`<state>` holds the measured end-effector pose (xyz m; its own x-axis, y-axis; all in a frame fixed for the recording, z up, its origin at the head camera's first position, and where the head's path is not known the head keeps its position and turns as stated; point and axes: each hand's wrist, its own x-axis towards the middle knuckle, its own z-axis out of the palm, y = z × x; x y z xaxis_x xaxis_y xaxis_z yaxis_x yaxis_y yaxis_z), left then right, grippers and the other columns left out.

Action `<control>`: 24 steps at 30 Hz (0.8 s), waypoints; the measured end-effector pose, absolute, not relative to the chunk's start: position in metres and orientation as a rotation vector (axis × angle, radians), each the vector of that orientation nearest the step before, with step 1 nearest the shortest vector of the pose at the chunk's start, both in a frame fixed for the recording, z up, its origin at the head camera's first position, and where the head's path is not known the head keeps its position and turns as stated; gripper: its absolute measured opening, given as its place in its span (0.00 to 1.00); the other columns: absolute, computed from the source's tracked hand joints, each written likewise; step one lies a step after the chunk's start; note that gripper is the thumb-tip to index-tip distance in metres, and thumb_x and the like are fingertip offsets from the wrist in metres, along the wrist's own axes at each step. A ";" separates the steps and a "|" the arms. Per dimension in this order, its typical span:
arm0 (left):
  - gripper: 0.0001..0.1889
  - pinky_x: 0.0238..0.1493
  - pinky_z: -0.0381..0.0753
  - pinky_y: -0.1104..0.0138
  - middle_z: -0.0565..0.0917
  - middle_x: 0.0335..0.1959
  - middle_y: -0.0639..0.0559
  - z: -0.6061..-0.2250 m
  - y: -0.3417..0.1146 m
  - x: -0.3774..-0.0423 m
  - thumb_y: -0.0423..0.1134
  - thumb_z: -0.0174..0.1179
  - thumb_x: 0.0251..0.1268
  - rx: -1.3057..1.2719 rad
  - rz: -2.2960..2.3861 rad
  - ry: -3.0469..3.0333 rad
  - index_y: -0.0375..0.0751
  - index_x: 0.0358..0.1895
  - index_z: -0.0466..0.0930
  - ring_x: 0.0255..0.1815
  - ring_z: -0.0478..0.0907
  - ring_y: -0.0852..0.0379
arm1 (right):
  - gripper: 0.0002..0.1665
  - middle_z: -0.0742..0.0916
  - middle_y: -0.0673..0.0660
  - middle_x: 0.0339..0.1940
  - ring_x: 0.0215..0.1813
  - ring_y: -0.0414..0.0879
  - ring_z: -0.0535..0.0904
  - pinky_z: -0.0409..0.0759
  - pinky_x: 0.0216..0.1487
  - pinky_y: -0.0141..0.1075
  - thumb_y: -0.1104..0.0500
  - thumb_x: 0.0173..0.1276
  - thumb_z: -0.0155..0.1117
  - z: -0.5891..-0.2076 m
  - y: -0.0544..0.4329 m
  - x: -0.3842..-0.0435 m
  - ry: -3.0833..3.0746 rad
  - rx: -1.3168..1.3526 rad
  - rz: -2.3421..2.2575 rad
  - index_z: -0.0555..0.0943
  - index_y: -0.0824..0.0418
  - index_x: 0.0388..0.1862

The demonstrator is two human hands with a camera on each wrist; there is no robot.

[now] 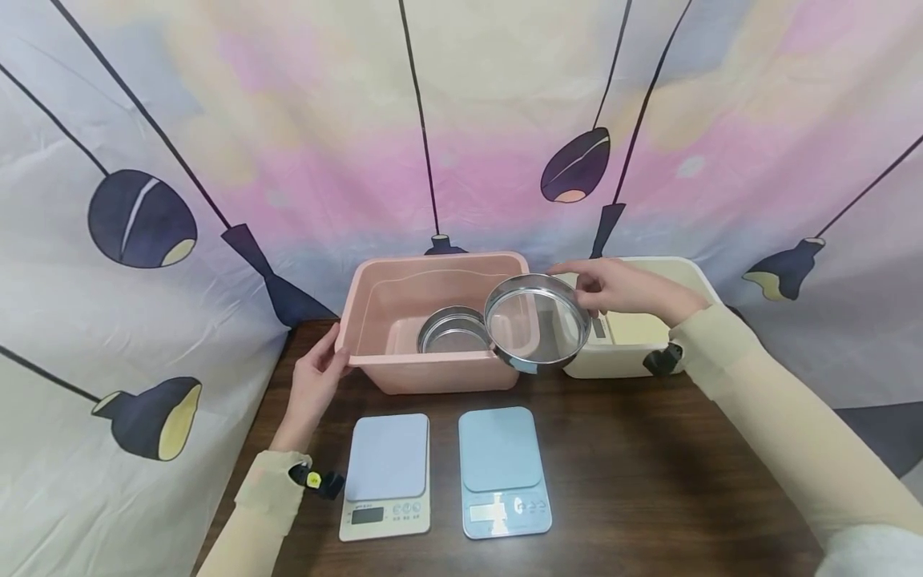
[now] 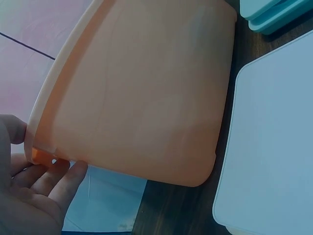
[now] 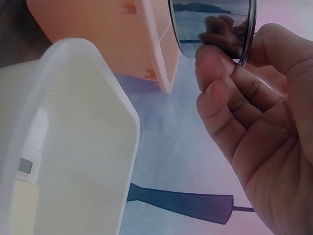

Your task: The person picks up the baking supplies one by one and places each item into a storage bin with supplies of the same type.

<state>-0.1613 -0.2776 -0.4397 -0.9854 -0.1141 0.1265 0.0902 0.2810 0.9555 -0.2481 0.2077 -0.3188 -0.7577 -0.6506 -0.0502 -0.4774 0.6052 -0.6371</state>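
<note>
The right arm (image 1: 764, 401) reaches forward, its right hand (image 1: 616, 287) pinching a tilted metal sieve (image 1: 554, 327) at the right end of the pink tub (image 1: 436, 375); the left hand (image 1: 313, 383) grips the tub's rim, near the left front corner

Head view bright, glare on the blue scale (image 1: 502, 469); wrist views dimmer, perhaps soft.

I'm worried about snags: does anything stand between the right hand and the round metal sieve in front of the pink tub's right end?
Nothing visible does: the right hand grips the metal sieve directly at its rim. The left hand is away, at the pink tub's left end.
</note>
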 end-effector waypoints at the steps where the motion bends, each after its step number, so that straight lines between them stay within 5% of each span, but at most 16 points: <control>1: 0.29 0.47 0.84 0.80 0.68 0.76 0.30 -0.440 -0.278 -0.161 0.33 0.55 0.81 0.019 -1.786 -2.372 0.35 0.80 0.62 0.53 0.80 0.71 | 0.34 0.83 0.53 0.24 0.28 0.49 0.78 0.81 0.29 0.39 0.69 0.73 0.53 -0.318 0.207 -0.250 2.556 -0.924 -0.895 0.71 0.55 0.78; 12: 0.29 0.48 0.84 0.80 0.66 0.76 0.27 -0.441 -0.278 -0.162 0.31 0.55 0.80 0.009 -1.830 -2.349 0.33 0.80 0.61 0.51 0.78 0.77 | 0.36 0.82 0.54 0.20 0.25 0.49 0.78 0.79 0.29 0.40 0.70 0.69 0.52 -0.308 0.189 -0.273 2.610 -0.941 -0.826 0.73 0.55 0.76; 24: 0.29 0.51 0.84 0.76 0.67 0.77 0.33 -0.441 -0.278 -0.162 0.35 0.56 0.81 0.034 -1.811 -2.371 0.37 0.80 0.62 0.57 0.80 0.68 | 0.31 0.84 0.56 0.22 0.25 0.49 0.79 0.77 0.28 0.38 0.69 0.70 0.51 -0.300 0.161 -0.299 2.578 -0.899 -0.803 0.73 0.62 0.72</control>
<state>-0.1621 -0.2782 -0.4414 -0.9873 -0.1133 0.1111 0.0773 0.2678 0.9604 -0.2993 0.1607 -0.3001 -0.7614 -0.6420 -0.0899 -0.4773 0.6490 -0.5924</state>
